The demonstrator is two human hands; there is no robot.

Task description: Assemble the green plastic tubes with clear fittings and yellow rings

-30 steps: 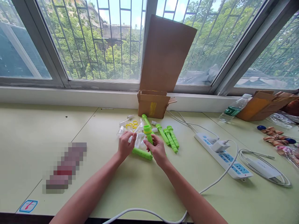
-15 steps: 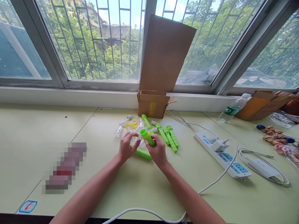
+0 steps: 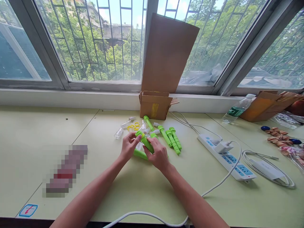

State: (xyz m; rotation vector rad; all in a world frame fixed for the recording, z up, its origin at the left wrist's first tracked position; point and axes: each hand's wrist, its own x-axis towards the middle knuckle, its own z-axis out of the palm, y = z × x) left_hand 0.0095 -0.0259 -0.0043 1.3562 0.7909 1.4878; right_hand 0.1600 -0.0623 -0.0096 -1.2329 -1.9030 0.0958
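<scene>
At centre frame, just above the pale green table (image 3: 71,133): one bright green plastic tube (image 3: 145,142), tilted, collar at its upper-left end. It is pinched at the collar by the left hand (image 3: 128,148) and clasped mid-shaft by the right hand (image 3: 158,155), fingers closed around it. Judged light, rigid and slightly slick; best gripped along the shaft.

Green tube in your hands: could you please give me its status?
Right hand grips green tube. Left hand pinches its top end. Spare tube lies underneath.
</scene>
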